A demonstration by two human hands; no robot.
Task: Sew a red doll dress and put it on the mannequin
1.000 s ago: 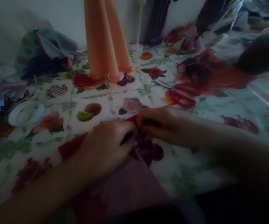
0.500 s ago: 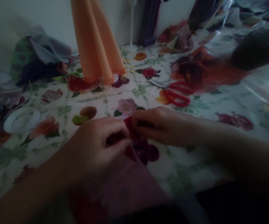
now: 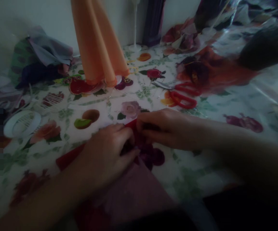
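Observation:
Close together over the patterned tablecloth (image 3: 194, 166), both hands work at a strip of red fabric (image 3: 71, 156). My right hand (image 3: 166, 128) is closed in a pinch on the red piece, its fingertips pointing left. My left hand (image 3: 112, 147) is closed too, thumb and fingers curled on the fabric, fingertips partly hidden. A pinkish, thin-looking cloth (image 3: 139, 192) runs from under my left thumb towards my body, with dark red cloth (image 3: 90, 213) beside it. The picture is dark and blurred, so any small thing in the fingertips cannot be made out.
Red-handled scissors (image 3: 183, 99) lie beyond my right hand. An orange cloth (image 3: 93, 48) hangs down at the back. A white oval dish-like object (image 3: 22, 123) is at left. Fabric piles (image 3: 47, 61) lie against the wall; orange-red netting (image 3: 220, 70) and a dark object (image 3: 269, 48) are at right.
My left hand has turned and shifted slightly right, closer to the right hand. Red fabric now shows on the left side of my left hand. My right hand has hardly moved.

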